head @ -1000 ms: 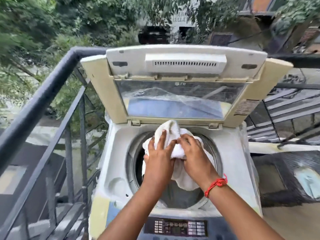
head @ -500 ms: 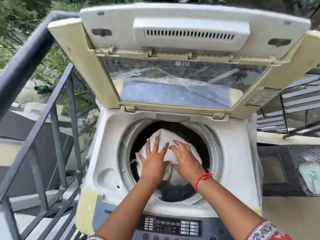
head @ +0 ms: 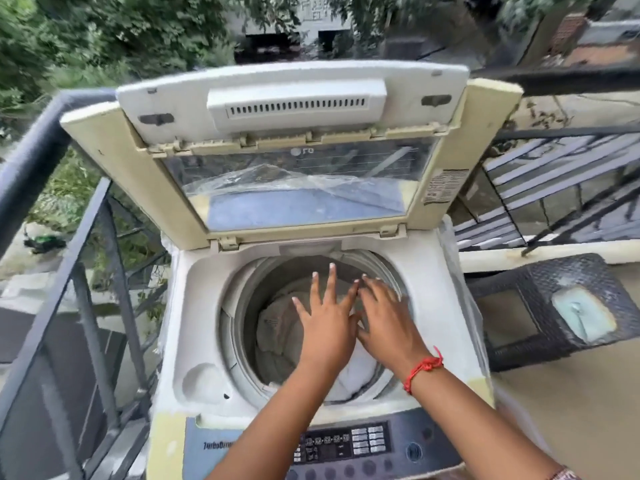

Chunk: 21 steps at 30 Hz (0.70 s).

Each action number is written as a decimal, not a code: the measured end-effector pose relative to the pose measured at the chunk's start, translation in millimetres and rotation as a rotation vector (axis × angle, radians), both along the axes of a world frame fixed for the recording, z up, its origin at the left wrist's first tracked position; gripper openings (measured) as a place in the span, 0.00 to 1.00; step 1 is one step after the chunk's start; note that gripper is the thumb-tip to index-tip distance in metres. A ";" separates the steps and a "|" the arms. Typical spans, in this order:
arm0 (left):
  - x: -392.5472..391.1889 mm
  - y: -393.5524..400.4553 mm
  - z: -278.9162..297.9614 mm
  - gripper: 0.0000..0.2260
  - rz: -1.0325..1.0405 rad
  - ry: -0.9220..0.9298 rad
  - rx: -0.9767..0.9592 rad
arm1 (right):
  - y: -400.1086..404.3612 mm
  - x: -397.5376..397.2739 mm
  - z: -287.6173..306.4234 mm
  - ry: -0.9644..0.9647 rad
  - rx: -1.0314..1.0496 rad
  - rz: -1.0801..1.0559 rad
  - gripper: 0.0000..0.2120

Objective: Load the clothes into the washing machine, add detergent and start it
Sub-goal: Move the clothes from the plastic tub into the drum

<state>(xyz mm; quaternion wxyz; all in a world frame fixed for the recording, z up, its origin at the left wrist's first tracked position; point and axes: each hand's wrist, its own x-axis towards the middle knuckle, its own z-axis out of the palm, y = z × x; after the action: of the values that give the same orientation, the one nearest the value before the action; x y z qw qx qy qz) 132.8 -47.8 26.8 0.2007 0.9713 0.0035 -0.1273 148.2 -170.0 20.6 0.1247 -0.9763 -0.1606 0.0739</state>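
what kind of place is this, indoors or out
Outdoors, probably a home balcony or terrace used for laundry: a top-loading washing machine stands by a metal railing, with trees beyond.

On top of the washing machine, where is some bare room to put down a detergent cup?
The white deck left of the drum opening is bare. The opening itself is crowded: both hands over the clothes.
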 end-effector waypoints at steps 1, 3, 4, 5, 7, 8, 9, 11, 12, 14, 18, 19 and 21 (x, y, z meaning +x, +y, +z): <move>0.1 -10.4 4.8 0.24 -0.036 -0.031 -0.011 | -9.9 -5.6 7.2 -0.030 0.009 -0.051 0.31; -1.1 -33.4 15.2 0.23 -0.112 -0.109 -0.010 | -31.1 -18.1 17.4 -0.070 0.056 -0.162 0.29; -2.4 -46.7 20.8 0.23 -0.156 -0.154 -0.009 | -44.1 -25.1 22.1 -0.090 0.077 -0.223 0.28; -4.1 -61.8 26.5 0.23 -0.203 -0.188 -0.016 | -58.4 -32.9 26.9 -0.118 0.087 -0.277 0.28; -10.1 -92.2 36.6 0.22 -0.289 -0.208 -0.049 | -86.5 -49.1 34.1 -0.165 0.101 -0.361 0.29; -14.9 -109.7 40.7 0.22 -0.334 -0.213 -0.074 | -101.9 -59.4 38.0 -0.186 0.114 -0.402 0.30; -20.0 -126.8 44.5 0.21 -0.380 -0.227 -0.099 | -116.8 -70.2 41.5 -0.208 0.128 -0.443 0.31; -32.7 -164.0 49.3 0.22 -0.484 -0.264 -0.116 | -149.0 -93.9 47.8 -0.255 0.158 -0.544 0.32; -38.2 -179.5 50.1 0.22 -0.532 -0.266 -0.116 | -162.7 -104.5 48.8 -0.266 0.169 -0.592 0.32; -51.4 -217.0 49.6 0.23 -0.649 -0.265 -0.100 | -195.6 -130.6 49.5 -0.266 0.180 -0.694 0.33; -80.8 -287.4 35.6 0.25 -0.835 -0.225 -0.035 | -254.8 -181.1 38.4 -0.231 0.180 -0.852 0.29; -88.2 -303.9 29.5 0.25 -0.873 -0.210 -0.014 | -269.2 -192.4 31.9 -0.210 0.174 -0.879 0.29; -104.1 -336.8 12.2 0.25 -0.939 -0.175 0.035 | -298.6 -214.4 13.3 -0.154 0.143 -0.925 0.28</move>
<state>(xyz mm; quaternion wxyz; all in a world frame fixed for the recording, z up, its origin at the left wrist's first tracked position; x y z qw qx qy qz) 28.7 -384.6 39.0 0.1044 0.8783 -0.4504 -0.1220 -66.2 -468.7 33.8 0.1993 -0.9370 0.2774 -0.0733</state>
